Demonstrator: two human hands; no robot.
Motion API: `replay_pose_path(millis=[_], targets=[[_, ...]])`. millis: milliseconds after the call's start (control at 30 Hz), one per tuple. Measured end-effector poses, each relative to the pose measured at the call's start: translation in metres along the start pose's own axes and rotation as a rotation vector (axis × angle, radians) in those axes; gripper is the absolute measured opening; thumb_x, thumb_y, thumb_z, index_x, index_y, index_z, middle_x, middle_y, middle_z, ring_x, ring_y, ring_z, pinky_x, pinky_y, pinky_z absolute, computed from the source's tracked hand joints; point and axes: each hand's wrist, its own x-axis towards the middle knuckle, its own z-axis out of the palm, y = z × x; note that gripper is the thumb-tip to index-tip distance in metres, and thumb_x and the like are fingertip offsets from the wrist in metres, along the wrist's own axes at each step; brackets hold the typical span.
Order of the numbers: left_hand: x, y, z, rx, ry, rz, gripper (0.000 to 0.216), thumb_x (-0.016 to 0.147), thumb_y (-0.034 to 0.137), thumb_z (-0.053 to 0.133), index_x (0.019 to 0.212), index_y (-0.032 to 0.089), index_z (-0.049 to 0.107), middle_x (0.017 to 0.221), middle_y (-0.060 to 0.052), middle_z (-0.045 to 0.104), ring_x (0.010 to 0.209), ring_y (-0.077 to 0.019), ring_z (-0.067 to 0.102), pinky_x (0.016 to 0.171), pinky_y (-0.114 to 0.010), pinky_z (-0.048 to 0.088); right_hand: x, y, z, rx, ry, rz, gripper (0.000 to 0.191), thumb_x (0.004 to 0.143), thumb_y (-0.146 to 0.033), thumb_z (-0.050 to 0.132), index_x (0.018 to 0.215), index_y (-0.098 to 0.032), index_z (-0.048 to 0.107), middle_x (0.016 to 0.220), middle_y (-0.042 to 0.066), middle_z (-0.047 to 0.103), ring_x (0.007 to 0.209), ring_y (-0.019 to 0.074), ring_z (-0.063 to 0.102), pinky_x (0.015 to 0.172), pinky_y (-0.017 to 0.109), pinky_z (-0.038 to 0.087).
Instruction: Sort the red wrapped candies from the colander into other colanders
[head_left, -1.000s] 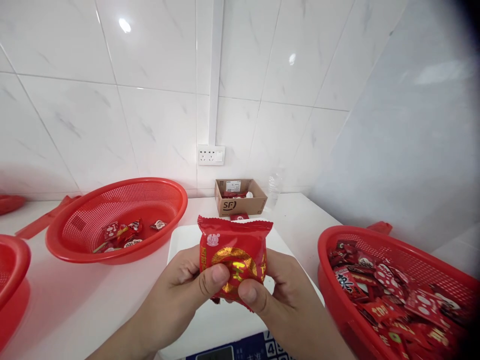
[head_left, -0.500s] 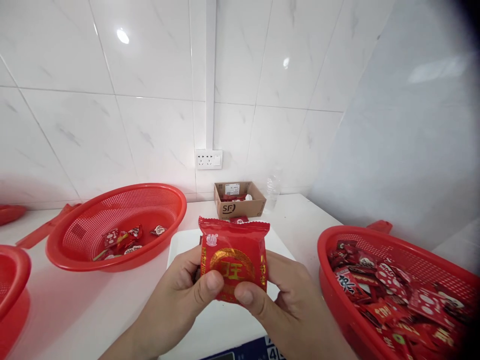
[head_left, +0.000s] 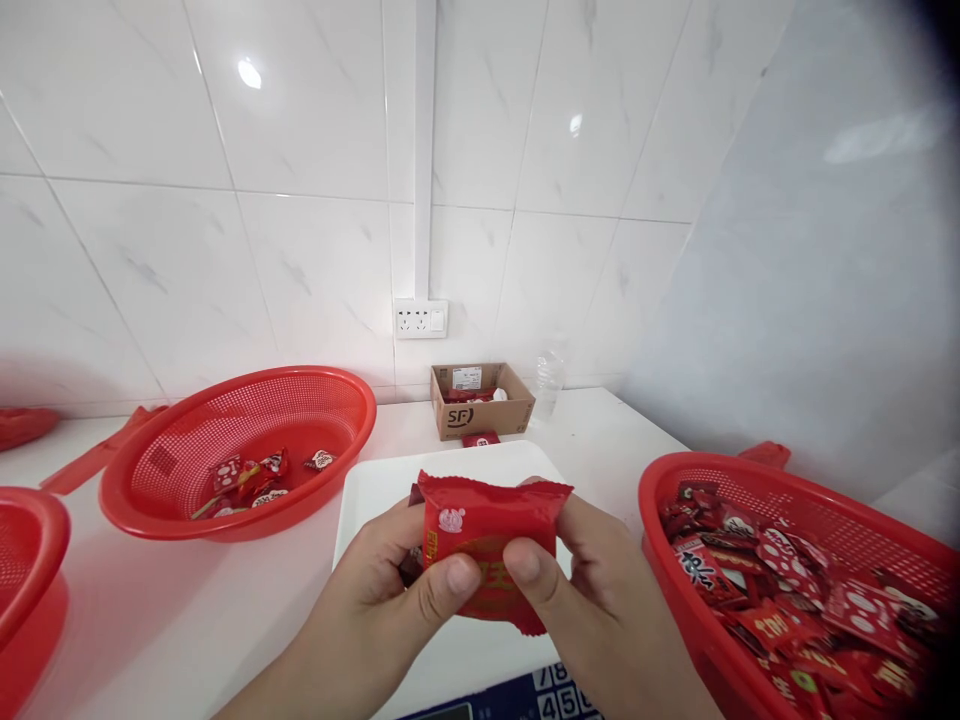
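The packet point(head_left: 491, 530) is wrapped in thin red film, glossy and crinkled, with crimped ends and gold print. The left basket point(head_left: 366, 405) and the right basket point(head_left: 720, 464) are moulded in red perforated plastic with a faint sheen. The sweets point(head_left: 787, 590) are wrapped in shiny film. The box point(head_left: 480, 415) is matt brown cardboard. The wall tiles point(head_left: 300, 120) are glazed and glossy, and the table point(head_left: 187, 600) is smooth and white.

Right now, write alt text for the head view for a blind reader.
The left hand and right hand hold a red snack packet above a white scale. A heaped red basket of small packets sits at right, a sparser red basket at left, a cardboard box by the wall.
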Motion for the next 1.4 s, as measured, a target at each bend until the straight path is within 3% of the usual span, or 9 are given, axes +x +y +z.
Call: replay_pose_path(millis=[233,600,1000,1167,1400], targets=[[-0.001,-0.002,0.001,-0.113,-0.01,-0.059,0.035,0.084,0.046,0.063,0.109,0.022,0.068,0.113,-0.009,0.068,0.092,-0.0257,0.067,0.076,-0.038,0.058,0.001,0.006,0.0,-0.122,-0.023,-0.052,0.024,0.092,-0.041,0.054,0.085,-0.023,0.068,0.076,0.0,0.064,0.067,0.0139,0.06,0.059,0.024,0.047],[-0.003,-0.002,-0.001,0.001,0.085,-0.013,0.026,0.084,0.046,0.063,0.096,0.023,0.068,0.092,-0.004,0.069,0.08,-0.019,0.064,0.071,-0.029,0.055,-0.002,0.01,0.003,-0.079,-0.021,0.0,0.032,0.09,-0.045,0.054,0.072,-0.019,0.056,0.07,-0.001,0.052,0.061,0.0129,0.053,0.052,0.023,0.043],[-0.005,0.001,-0.002,0.035,0.22,0.024,0.02,0.083,0.042,0.067,0.089,0.022,0.068,0.085,-0.001,0.07,0.075,-0.0152,0.064,0.068,-0.023,0.053,0.004,0.01,0.007,0.039,-0.024,0.026,0.039,0.08,-0.059,0.062,0.082,-0.021,0.067,0.074,0.0,0.062,0.068,0.0154,0.057,0.059,0.025,0.046],[-0.003,0.0,0.0,-0.021,0.223,0.006,0.02,0.082,0.041,0.068,0.084,0.021,0.068,0.08,-0.001,0.069,0.073,-0.0148,0.065,0.067,-0.022,0.054,0.002,0.004,0.007,0.156,0.021,0.04,0.022,0.087,-0.044,0.061,0.091,-0.024,0.067,0.084,0.001,0.067,0.074,0.0151,0.062,0.064,0.024,0.049],[-0.004,0.003,0.004,0.008,0.271,-0.05,0.022,0.078,0.044,0.072,0.086,0.024,0.068,0.082,0.001,0.067,0.073,-0.013,0.064,0.068,-0.02,0.054,0.001,-0.002,0.005,0.224,0.041,0.158,0.015,0.084,-0.029,0.057,0.083,-0.022,0.07,0.07,-0.001,0.062,0.061,0.0125,0.054,0.051,0.021,0.043]])
